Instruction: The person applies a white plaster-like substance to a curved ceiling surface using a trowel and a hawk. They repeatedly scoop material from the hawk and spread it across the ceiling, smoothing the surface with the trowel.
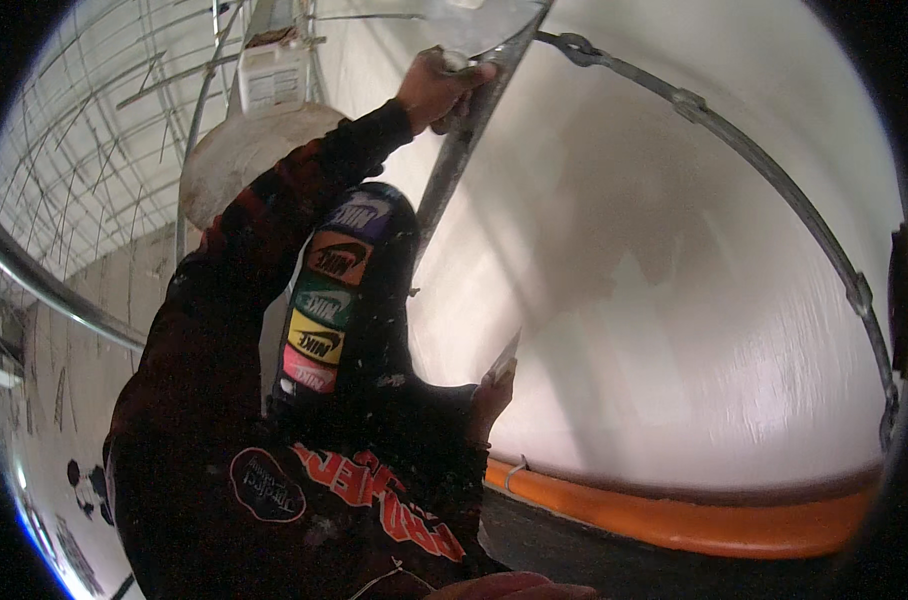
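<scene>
My left hand (444, 88) reaches up to the top of the view, closed around the handle of a broad pale trowel (486, 25) smeared with white. It is beside a slanting grey metal pole (474, 110); whether it touches the pole I cannot tell. My right hand (493, 395) is lower, in front of the pale wall (624, 290), its fingers closed on a thin flat blade like a putty knife (511, 350). Its handle is mostly hidden. The wall has a duller, darker patch in its upper middle and glossy, wet-looking streaks at the right.
A curved grey scaffold tube (754, 160) with couplers crosses in front of the wall. An orange beam (674, 520) runs below. At upper left, a white plastic tub (272, 78) stands above a pale plank (249, 160), with metal scaffold bars (49, 285) around. Dark clothing with coloured patches (324, 300) fills the centre.
</scene>
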